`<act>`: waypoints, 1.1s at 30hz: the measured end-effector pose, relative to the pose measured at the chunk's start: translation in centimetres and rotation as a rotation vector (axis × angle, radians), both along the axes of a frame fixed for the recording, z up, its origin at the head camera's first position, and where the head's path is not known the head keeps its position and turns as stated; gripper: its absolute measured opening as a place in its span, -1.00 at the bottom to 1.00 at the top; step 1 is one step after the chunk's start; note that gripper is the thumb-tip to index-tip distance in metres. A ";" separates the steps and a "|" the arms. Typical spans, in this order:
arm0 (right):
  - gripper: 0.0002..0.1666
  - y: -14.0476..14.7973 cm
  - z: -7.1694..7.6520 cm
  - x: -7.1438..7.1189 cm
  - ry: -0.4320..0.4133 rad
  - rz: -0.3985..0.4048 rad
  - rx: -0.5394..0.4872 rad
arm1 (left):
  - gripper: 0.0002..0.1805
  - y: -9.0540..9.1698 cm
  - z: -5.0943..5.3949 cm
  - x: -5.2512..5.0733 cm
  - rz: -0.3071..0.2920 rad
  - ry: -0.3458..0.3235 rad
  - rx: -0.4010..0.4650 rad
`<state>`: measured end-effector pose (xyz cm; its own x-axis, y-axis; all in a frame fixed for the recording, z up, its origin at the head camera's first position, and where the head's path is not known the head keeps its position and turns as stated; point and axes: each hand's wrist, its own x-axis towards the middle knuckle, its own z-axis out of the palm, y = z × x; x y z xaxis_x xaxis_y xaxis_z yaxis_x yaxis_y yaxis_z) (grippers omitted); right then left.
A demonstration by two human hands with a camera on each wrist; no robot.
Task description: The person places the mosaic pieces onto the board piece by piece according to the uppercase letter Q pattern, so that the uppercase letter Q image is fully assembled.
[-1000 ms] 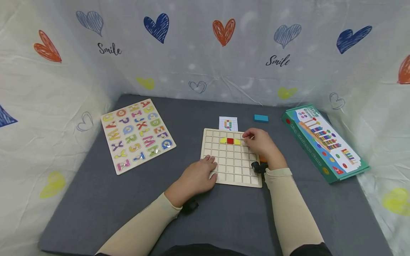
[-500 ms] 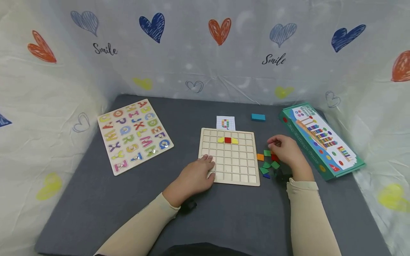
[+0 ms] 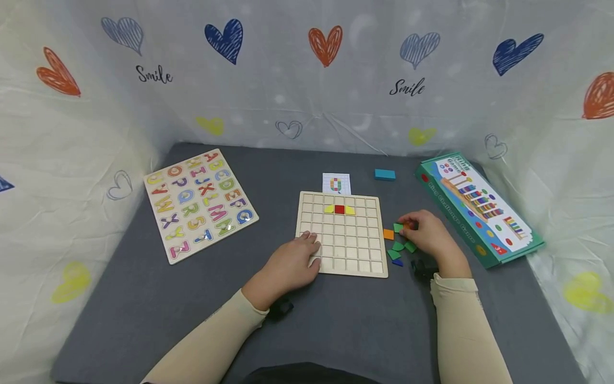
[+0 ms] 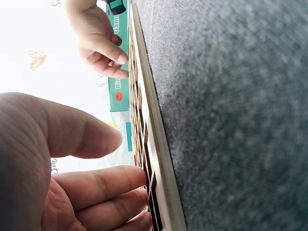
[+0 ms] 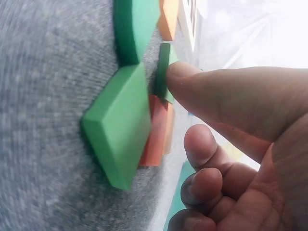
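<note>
My left hand (image 3: 291,262) rests on the left edge of a wooden grid board (image 3: 355,250), fingers lying across its cells. Near the board's top sit a red square tile (image 3: 339,209) and two yellow tiles (image 3: 350,210), one on each side. My right hand (image 3: 428,234) hovers low over loose tiles right of the board. In the right wrist view, the thumb tip is beside a green tile (image 5: 163,70), and a red tile (image 5: 155,132) lies on the cloth behind a nearer green tile (image 5: 120,125). Nothing shows between thumb and fingers; the index fingertip is partly hidden.
A pattern card (image 3: 336,183) lies behind the board, near a blue block (image 3: 385,175). An alphabet puzzle board (image 3: 201,205) is at left, a green game box (image 3: 479,208) at right. An orange tile (image 3: 388,234) and a blue piece (image 3: 397,262) lie beside the grid board.
My right hand has moved from the grid board's top right to the loose tiles on the right, then slightly lower over them. My left hand keeps its place on the board.
</note>
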<state>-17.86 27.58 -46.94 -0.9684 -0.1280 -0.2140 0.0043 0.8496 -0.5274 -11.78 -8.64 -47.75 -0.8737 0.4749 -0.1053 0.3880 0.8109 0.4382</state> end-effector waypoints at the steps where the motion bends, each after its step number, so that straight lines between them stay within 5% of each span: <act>1: -0.66 -0.1 0.0 0.0 0.002 -0.001 0.000 | -0.47 0.0 0.0 0.0 0.000 0.002 0.002; 33: -0.84 -0.1 0.7 0.5 0.037 -0.053 -0.043 | -0.46 0.0 -0.3 -0.2 -0.006 -0.001 -0.004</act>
<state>-17.38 27.52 -46.21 -0.9811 -0.0852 -0.1737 0.0283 0.8251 -0.5643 -11.93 -8.68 -48.04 -0.8708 0.4795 -0.1082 0.3923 0.8105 0.4350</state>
